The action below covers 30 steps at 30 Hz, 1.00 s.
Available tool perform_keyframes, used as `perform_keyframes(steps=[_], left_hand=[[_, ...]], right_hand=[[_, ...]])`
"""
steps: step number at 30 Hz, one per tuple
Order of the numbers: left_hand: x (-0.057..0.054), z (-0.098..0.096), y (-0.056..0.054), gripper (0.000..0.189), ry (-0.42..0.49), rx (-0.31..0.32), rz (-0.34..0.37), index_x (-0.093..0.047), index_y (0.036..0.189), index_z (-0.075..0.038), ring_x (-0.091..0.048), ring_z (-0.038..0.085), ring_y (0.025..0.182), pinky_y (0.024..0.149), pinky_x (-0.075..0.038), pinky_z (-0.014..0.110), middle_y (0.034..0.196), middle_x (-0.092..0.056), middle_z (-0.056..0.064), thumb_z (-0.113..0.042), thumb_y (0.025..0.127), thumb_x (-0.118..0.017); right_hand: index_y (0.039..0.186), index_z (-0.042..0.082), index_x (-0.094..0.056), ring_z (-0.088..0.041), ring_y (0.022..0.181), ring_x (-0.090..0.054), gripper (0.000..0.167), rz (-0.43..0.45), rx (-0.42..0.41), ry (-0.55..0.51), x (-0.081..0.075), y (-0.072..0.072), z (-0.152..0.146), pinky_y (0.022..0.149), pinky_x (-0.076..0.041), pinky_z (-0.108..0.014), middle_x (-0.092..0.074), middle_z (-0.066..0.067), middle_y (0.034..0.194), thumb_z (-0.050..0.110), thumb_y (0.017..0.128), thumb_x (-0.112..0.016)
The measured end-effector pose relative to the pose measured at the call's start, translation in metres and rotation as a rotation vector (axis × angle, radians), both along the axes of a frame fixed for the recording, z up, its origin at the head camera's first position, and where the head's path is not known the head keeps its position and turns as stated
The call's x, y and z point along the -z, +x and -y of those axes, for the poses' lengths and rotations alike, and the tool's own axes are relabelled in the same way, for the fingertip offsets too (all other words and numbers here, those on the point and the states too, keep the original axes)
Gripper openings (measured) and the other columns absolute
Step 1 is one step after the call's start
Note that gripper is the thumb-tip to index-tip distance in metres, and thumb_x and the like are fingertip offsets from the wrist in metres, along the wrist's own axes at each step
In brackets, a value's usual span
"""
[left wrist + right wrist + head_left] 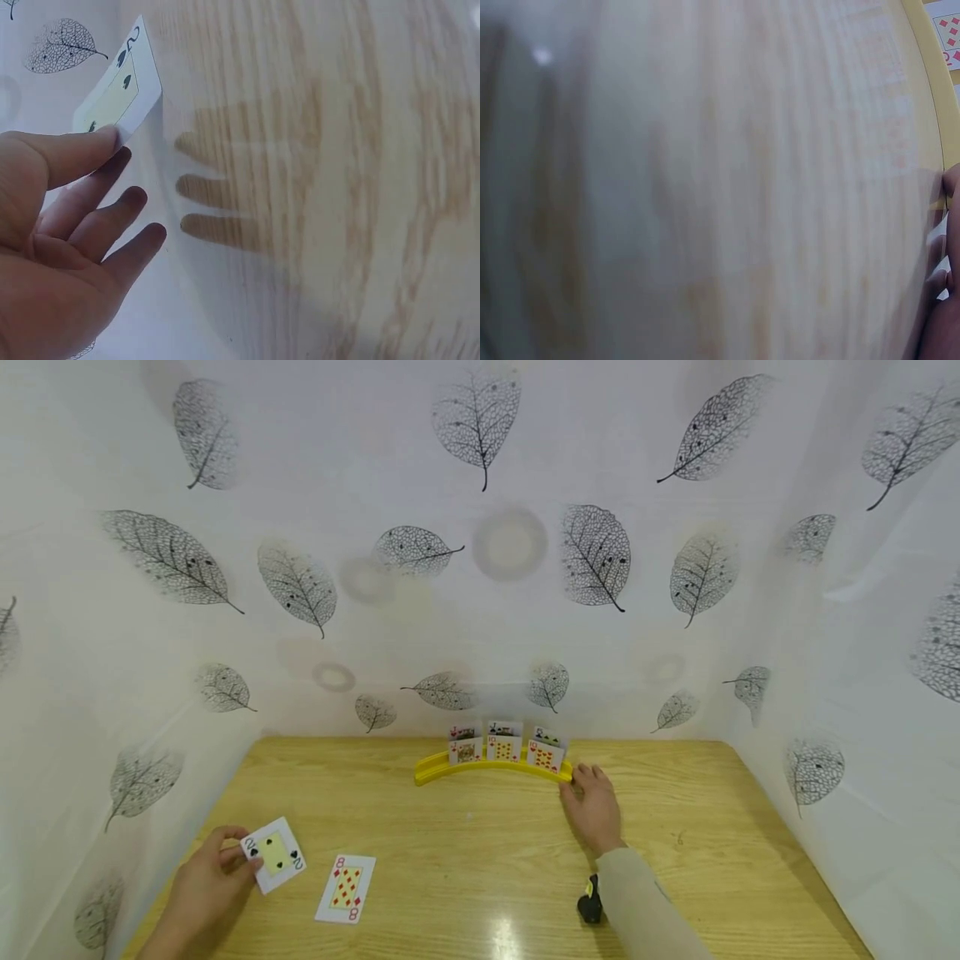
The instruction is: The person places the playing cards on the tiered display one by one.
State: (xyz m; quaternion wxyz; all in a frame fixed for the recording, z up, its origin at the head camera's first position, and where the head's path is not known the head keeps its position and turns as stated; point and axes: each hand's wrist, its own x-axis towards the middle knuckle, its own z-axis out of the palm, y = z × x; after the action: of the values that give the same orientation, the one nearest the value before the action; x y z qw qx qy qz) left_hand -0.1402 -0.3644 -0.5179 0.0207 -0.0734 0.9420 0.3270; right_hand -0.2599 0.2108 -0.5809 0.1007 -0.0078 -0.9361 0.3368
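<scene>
My left hand (212,881) pinches a two of spades playing card (279,853) between thumb and fingers, face up above the table's left side. In the left wrist view the thumb lies on the card's face (127,86), and the other fingers are spread below it. An eight of diamonds (346,888) lies face up on the table to the right of that hand. At the back, my right hand (594,808) grips the right end of a curved yellow card holder (431,768), thumb on its near side. Two rows of cards (504,748) stand in the holder, in three stacks.
A small black object with a yellow mark (590,902) lies beside the right sleeve (645,902). The wooden table (465,843) reaches back to a white curtain (420,627) with a leaf print, which also hangs along both sides.
</scene>
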Motion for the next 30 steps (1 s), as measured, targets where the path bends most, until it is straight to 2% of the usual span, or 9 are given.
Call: perform_keyframes(steps=[2, 5, 8, 10, 13, 22, 26, 30], left_hand=[[-0.001, 0.0, 0.0, 0.053, 0.006, -0.01, -0.001, -0.046, 0.141, 0.002, -0.072, 0.044, 0.116, 0.088, -0.058, 0.04, 0.126, -0.071, 0.031, -0.021, 0.101, -0.072], [-0.003, -0.001, 0.0, 0.051, 0.005, -0.015, -0.021, -0.051, 0.138, 0.002, -0.076, 0.035, 0.108, 0.077, -0.051, 0.02, 0.121, -0.075, 0.027, -0.024, 0.101, -0.073], [-0.003, -0.003, 0.001, 0.05, 0.007, -0.021, -0.046, -0.054, 0.136, 0.003, -0.077, 0.015, 0.095, 0.074, -0.049, 0.015, 0.115, -0.078, 0.023, -0.027, 0.101, -0.073], [-0.002, -0.004, 0.0, 0.049, 0.037, -0.029, -0.056, -0.055, 0.136, 0.005, -0.073, 0.002, 0.088, 0.072, -0.052, 0.016, 0.112, -0.079, 0.023, -0.025, 0.102, -0.072], [-0.002, -0.007, -0.001, 0.047, 0.096, -0.041, -0.073, -0.055, 0.136, 0.009, -0.066, -0.008, 0.083, 0.069, -0.055, 0.017, 0.109, -0.079, 0.023, -0.022, 0.103, -0.07], [-0.002, -0.022, -0.013, 0.044, 0.163, -0.073, -0.161, -0.061, 0.132, 0.011, -0.065, -0.011, 0.078, 0.067, -0.058, 0.015, 0.11, -0.077, 0.029, -0.018, 0.101, -0.072], [-0.002, -0.031, -0.018, 0.036, 0.233, -0.064, -0.223, -0.063, 0.127, 0.012, -0.071, -0.004, 0.073, 0.065, -0.062, 0.021, 0.108, -0.076, 0.032, -0.01, 0.1, -0.072], [-0.002, -0.039, -0.026, 0.032, 0.297, -0.054, -0.25, -0.064, 0.125, 0.013, -0.074, 0.002, 0.071, 0.065, -0.064, 0.024, 0.107, -0.075, 0.033, -0.005, 0.1, -0.071]], right_hand=[[0.149, -0.007, -0.053, -0.047, 0.155, -0.033, 0.058, -0.001, -0.001, 0.001, 0.0, 0.0, 0.0, 0.126, -0.029, -0.064, -0.049, -0.025, 0.159, 0.032, 0.107, -0.061], [0.149, -0.006, -0.053, -0.047, 0.155, -0.033, 0.057, -0.001, -0.001, 0.003, 0.0, 0.0, 0.0, 0.127, -0.028, -0.063, -0.049, -0.025, 0.159, 0.032, 0.107, -0.061], [0.148, -0.006, -0.054, -0.047, 0.155, -0.033, 0.057, -0.003, -0.002, 0.005, 0.0, 0.001, 0.0, 0.126, -0.029, -0.064, -0.049, -0.026, 0.158, 0.032, 0.107, -0.061], [0.148, -0.006, -0.055, -0.048, 0.155, -0.034, 0.057, -0.002, 0.0, 0.005, 0.001, 0.001, 0.0, 0.126, -0.029, -0.064, -0.05, -0.026, 0.158, 0.032, 0.106, -0.062], [0.148, -0.006, -0.055, -0.048, 0.154, -0.034, 0.057, -0.002, 0.0, 0.003, 0.001, 0.001, 0.0, 0.126, -0.029, -0.064, -0.05, -0.026, 0.158, 0.032, 0.106, -0.062], [0.148, -0.006, -0.055, -0.047, 0.155, -0.034, 0.057, -0.008, -0.006, 0.007, 0.003, -0.001, -0.001, 0.126, -0.029, -0.064, -0.05, -0.026, 0.158, 0.032, 0.106, -0.062], [0.148, -0.006, -0.055, -0.047, 0.155, -0.034, 0.057, -0.005, -0.009, 0.007, 0.002, -0.001, -0.001, 0.126, -0.029, -0.064, -0.05, -0.026, 0.158, 0.033, 0.106, -0.062], [0.148, -0.006, -0.055, -0.047, 0.155, -0.034, 0.057, -0.001, -0.011, 0.007, 0.0, 0.0, -0.001, 0.126, -0.029, -0.064, -0.05, -0.026, 0.158, 0.032, 0.106, -0.061]])
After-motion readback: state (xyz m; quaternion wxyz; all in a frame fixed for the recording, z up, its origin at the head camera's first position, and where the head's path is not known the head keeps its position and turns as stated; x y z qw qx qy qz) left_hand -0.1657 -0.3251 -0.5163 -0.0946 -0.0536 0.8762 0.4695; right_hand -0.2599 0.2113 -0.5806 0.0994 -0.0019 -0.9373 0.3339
